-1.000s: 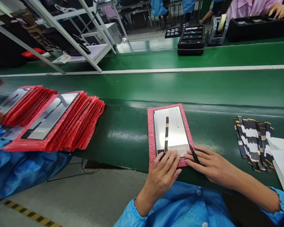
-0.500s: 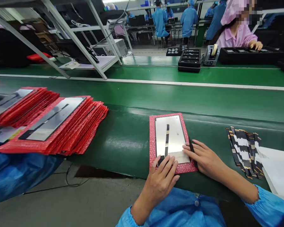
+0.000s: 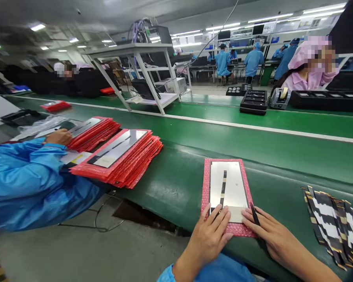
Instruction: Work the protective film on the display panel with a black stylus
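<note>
A silver panel with a dark flex strip down its middle lies on a pink bubble-wrap sleeve on the green bench. My left hand rests on the panel's lower left corner, fingers spread, holding nothing. At the lower right edge, my right hand holds black tweezers between its fingers, with fingertips touching the panel's edge. Farther right lies a pile of black and white flex strips.
Left of the panel stands a stack of red sleeves with a panel on top. A co-worker's blue sleeve reaches in at the left. Behind are a metal rack, black trays and a tape dispenser.
The view has tilted up and turned left, so the bench items appear lower and farther right. The person in pink across the bench has raised a hand to the face. My hands remain on the panel.
</note>
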Tool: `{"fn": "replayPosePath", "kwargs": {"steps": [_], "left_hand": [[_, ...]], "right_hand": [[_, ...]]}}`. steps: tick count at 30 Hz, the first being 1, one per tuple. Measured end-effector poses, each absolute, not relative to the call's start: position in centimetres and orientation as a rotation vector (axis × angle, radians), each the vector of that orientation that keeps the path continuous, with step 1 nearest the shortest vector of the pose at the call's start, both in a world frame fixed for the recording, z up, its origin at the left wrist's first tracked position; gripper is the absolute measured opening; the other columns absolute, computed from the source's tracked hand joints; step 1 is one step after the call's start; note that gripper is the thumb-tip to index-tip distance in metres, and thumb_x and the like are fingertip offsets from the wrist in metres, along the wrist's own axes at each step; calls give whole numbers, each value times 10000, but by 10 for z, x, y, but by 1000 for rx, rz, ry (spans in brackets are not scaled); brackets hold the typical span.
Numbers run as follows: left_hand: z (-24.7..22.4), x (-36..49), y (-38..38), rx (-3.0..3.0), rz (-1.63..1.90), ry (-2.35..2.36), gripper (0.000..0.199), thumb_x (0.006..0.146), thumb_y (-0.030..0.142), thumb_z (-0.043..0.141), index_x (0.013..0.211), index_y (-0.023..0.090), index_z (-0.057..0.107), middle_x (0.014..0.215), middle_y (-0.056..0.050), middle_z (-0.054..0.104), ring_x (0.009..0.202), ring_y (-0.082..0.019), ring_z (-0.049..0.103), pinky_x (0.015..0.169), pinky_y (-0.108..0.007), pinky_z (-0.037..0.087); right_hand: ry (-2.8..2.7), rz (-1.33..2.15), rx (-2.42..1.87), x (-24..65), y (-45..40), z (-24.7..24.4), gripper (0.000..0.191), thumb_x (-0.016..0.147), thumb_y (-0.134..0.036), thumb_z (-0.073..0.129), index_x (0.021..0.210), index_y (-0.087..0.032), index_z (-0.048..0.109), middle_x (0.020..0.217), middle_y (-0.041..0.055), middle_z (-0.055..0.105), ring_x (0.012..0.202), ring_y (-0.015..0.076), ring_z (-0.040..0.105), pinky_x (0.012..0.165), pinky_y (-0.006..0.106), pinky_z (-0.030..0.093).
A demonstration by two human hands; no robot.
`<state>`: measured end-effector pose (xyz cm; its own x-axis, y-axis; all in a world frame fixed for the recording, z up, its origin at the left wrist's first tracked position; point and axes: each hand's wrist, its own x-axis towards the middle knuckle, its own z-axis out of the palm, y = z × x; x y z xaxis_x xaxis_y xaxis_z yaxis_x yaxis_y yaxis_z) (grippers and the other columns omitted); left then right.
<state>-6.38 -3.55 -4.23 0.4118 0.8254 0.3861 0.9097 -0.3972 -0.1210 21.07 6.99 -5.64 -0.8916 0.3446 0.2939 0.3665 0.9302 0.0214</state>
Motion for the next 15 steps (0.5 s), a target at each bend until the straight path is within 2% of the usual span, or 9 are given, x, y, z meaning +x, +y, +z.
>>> {"fn": "replayPosePath", "kwargs": {"steps": [2,5,7,10,12,15], "left_hand": [[-41,-66,-36,-2412,-429,-1546,538,1015,489,408,1499,260,359,1534,70,438,1433,-183,452,1118,-452,522],[-40,-78,-21,-2370,-549,-1851,385,1012,489,412,1376,375,467,1398,94,588,1304,-167,563,1101,-397,512],[-39,-93,3,-2177,-590,-2110,284,1019,451,401,1216,325,561,1239,23,662,1148,-199,627,993,-418,545],[-38,-121,48,-1911,-533,-2345,284,999,433,456,1021,185,596,1060,-73,654,991,-247,625,857,-462,542],[-38,-136,76,-1851,-479,-2433,300,971,450,536,972,156,598,1011,-54,641,964,-209,621,854,-417,537],[-34,-145,103,-1881,-429,-2495,264,970,404,581,996,143,612,1034,-26,641,981,-158,629,871,-364,536]], "right_hand": [[-2820,-130,-555,211,70,-57,890,744,-112,350,1543,-444,142,1520,-196,449,1429,79,472,1130,313,489],[-2830,-142,-568,210,69,-57,907,736,-105,346,1544,-450,121,1522,-197,429,1434,81,454,1122,315,487],[-2833,-146,-551,209,68,-57,897,743,-97,355,1549,-430,147,1536,-169,408,1436,107,457,1125,334,481],[-2826,-194,-503,208,68,-56,865,748,-85,376,1557,-353,229,1556,-96,393,1426,145,484,1137,335,466],[-2791,-268,-486,208,68,-56,837,747,-89,391,1542,-334,301,1551,-83,407,1431,127,474,1130,283,477],[-2726,-412,-494,207,66,-49,780,742,-110,414,1484,-352,424,1530,-111,439,1471,54,384,1092,219,511]]}}
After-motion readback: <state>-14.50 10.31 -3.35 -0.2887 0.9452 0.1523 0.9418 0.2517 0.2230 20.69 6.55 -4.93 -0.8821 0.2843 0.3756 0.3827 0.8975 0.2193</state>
